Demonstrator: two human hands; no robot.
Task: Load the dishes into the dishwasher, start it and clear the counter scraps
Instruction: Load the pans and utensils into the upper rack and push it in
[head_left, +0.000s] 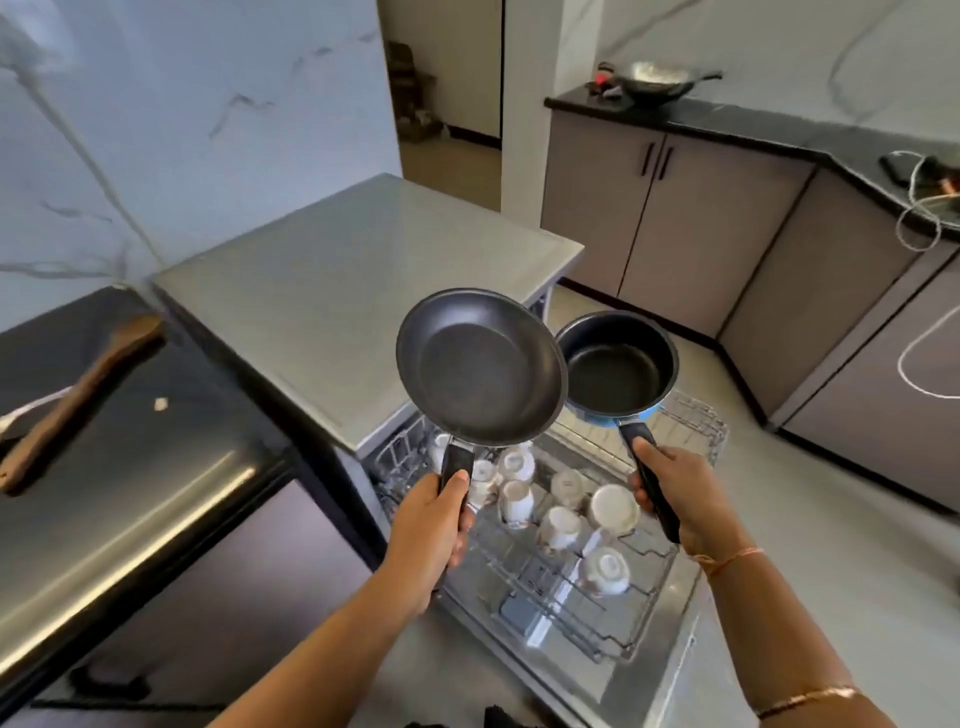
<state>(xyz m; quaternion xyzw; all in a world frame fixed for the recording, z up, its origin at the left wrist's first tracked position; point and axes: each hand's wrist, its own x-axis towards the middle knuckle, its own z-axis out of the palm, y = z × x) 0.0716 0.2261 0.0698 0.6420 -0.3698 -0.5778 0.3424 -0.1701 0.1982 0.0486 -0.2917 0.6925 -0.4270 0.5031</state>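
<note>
– Pan (480, 366): location?
– Held above the pulled-out rack (649, 618), over upturned cups (613, 509); left hand (431, 530) clenched round its handle.
– Saucepan (618, 366)?
– Just beside the pan; right hand (675, 493) grasps its handle.

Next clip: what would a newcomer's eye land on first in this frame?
Two dark pans held up at centre frame stand out: a frying pan in the left hand and a smaller blue-sided saucepan in the right hand, each gripped by its black handle. Below them, the pulled-out dishwasher rack holds upturned white cups.
</note>
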